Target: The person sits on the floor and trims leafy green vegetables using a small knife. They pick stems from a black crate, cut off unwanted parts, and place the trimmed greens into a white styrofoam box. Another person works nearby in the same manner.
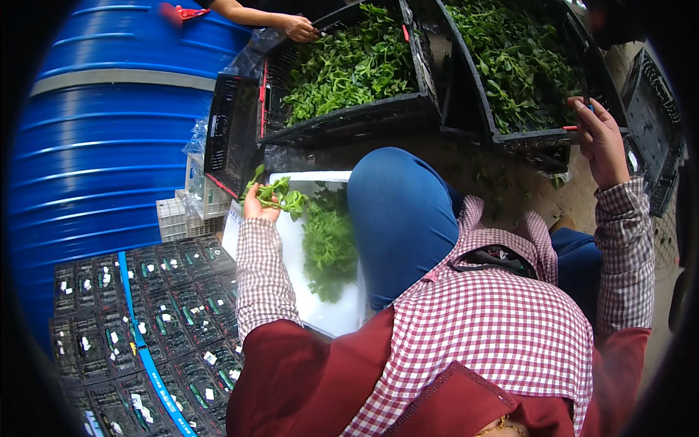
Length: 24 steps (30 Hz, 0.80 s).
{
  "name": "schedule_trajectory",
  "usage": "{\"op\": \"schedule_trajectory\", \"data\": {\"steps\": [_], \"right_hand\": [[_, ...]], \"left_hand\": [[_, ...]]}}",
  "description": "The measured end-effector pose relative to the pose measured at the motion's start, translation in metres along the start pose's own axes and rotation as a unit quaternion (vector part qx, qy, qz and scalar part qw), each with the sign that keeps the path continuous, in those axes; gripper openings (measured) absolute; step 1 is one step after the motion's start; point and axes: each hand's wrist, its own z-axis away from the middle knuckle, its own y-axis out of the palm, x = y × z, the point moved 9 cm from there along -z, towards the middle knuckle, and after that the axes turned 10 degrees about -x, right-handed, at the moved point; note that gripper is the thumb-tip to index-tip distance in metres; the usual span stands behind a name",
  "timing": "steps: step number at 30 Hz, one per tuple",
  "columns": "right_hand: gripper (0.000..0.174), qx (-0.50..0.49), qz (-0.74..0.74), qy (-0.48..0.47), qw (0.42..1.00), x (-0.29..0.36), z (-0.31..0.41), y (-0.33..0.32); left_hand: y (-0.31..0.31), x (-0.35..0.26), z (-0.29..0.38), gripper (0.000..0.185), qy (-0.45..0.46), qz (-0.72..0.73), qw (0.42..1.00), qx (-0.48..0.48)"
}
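Note:
My left hand [261, 206] holds a few sprigs of leafy greens [289, 198] beside the upper edge of a white foam box [292, 267]. Inside that box lies a pile of leafy greens [330, 246]. My right hand [598, 131] is raised near the right corner of a black plastic crate [538, 137] full of darker leafy greens [513, 60]. Its fingers are closed on a small dark object with a bit of blue, too small to name. Another black plastic crate [349, 127], heaped with greens [360, 65], stands to the left of that one.
A co-worker's hand [299, 28] reaches to the left crate's far edge. Stacked black crates [185, 311] with a blue strap [158, 382] stand at lower left, by a blue corrugated wall [109, 164]. Pale crates [175, 216] stand behind. An empty black crate [652, 120] is at far right.

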Motion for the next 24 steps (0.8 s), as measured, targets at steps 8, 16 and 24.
{"op": "schedule_trajectory", "data": {"steps": [8,16,24], "right_hand": [[0.023,-0.033,0.019,-0.003,0.999,0.011,0.003,-0.008],[0.019,-0.049,-0.038,-0.032,0.998,0.042,0.004,-0.017],[0.017,-0.040,-0.077,-0.043,0.995,0.048,-0.005,-0.011]], "left_hand": [[-0.069,0.058,-0.072,0.087,-0.110,-0.384,0.901,-0.171],[0.301,0.053,0.096,0.044,0.304,-0.344,0.845,0.272],[0.557,0.245,0.331,0.039,0.565,-0.490,0.453,0.486]]}}
